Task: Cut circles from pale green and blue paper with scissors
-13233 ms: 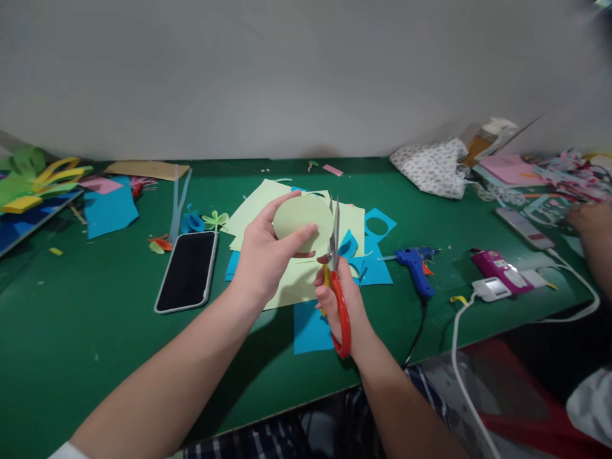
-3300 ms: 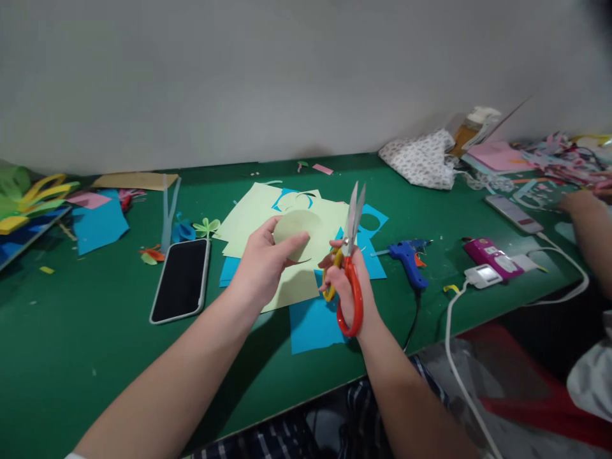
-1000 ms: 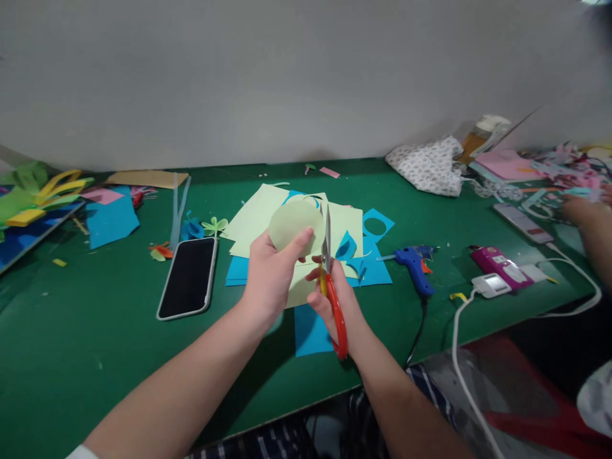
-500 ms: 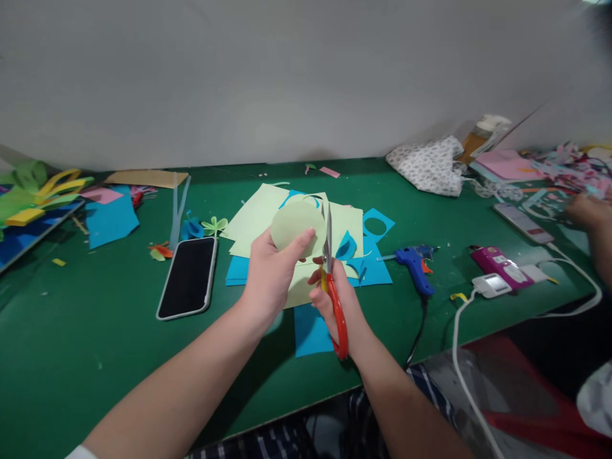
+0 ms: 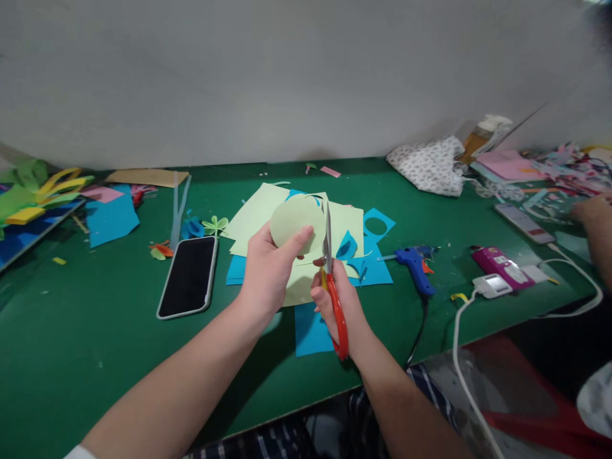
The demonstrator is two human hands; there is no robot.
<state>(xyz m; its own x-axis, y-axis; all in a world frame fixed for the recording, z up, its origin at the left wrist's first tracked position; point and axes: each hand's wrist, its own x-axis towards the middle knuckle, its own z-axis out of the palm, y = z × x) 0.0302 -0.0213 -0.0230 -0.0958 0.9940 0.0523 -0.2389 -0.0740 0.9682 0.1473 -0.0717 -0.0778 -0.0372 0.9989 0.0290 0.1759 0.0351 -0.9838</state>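
Observation:
A round piece of pale green paper (image 5: 294, 220) is pinched in my left hand (image 5: 272, 264), thumb on top. My right hand (image 5: 342, 299) grips red-handled scissors (image 5: 338, 312), whose blades point away from me along the right edge of the round paper. Whether the blades touch the paper I cannot tell. Below both hands lie pale green sheets (image 5: 251, 213) and blue sheets (image 5: 313, 331). Small curled blue cut pieces (image 5: 347, 245) rest just right of the blades.
A phone (image 5: 188, 277) lies left of my hands. To the right are a blue glue gun (image 5: 415, 264) with its cord, a magenta device (image 5: 502, 266) and white cables. A patterned pouch (image 5: 428, 166) sits by the wall. Another person's hand (image 5: 595, 213) is at the far right.
My left hand and the round paper have shifted slightly up and left, a little away from the blades. The scissors stay nearly in place in my right hand.

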